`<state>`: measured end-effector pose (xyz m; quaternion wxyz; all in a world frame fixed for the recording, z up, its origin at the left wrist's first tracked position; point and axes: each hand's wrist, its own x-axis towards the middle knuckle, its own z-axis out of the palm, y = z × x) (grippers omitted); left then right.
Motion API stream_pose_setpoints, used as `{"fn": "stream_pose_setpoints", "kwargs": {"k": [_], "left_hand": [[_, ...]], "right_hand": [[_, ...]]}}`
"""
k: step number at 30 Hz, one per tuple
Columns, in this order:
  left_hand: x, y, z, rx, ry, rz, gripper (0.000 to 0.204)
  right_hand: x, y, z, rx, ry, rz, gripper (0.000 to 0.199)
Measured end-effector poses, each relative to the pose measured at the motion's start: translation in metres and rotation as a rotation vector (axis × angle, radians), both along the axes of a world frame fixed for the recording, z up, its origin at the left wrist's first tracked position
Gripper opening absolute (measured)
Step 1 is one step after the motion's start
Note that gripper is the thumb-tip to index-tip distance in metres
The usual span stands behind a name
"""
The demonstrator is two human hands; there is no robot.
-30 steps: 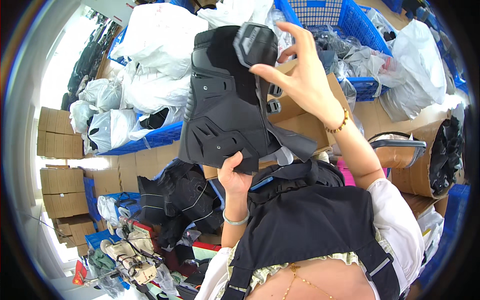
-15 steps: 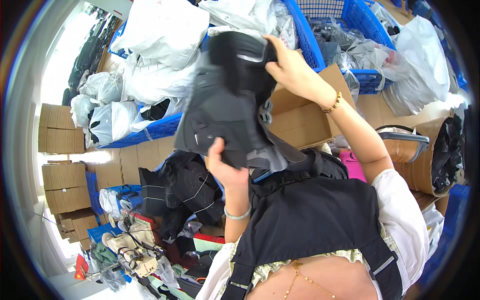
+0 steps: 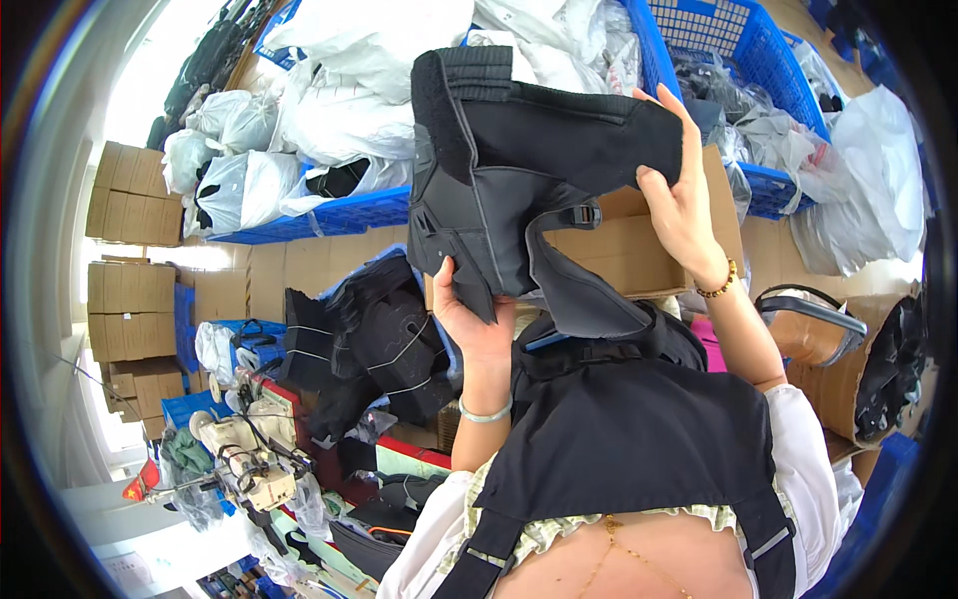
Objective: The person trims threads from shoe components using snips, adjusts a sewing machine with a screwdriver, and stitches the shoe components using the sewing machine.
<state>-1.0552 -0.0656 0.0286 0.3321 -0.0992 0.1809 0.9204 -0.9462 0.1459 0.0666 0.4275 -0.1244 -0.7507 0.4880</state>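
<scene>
Cardbd box (image 3: 629, 258) behind blk brace (image 3: 507, 200)

Head-mounted, left fisheye of a side-by-side pair, looking down over the apron (image 3: 639, 439) and out front. Sits upright, not mirrored. Pretty close to left hand (image 3: 484, 327) and right hand (image 3: 689, 212), way farther from the crates (image 3: 364, 212) up top. Wide enough to squeeze in a sewing machine (image 3: 249, 459) at lower left, bends straight edges toward the dark round rim.
</scene>
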Motion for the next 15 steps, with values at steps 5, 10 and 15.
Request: {"fn": "stream_pose_setpoints", "kwargs": {"k": [5, 10, 15], "left_hand": [[0.008, 0.001, 0.005, -0.023, 0.030, -0.016, 0.036], [0.017, 0.004, 0.011, -0.134, 0.057, 0.022, 0.038], [0.021, 0.002, 0.003, 0.013, 0.118, -0.105, 0.037]], "right_hand": [[-0.007, -0.006, 0.011, 0.360, -0.090, -0.384, 0.067], [-0.011, -0.021, 0.029, 0.843, -0.357, -0.152, 0.039], [-0.018, -0.041, 0.043, 0.536, -0.371, 0.195, 0.043]]}}
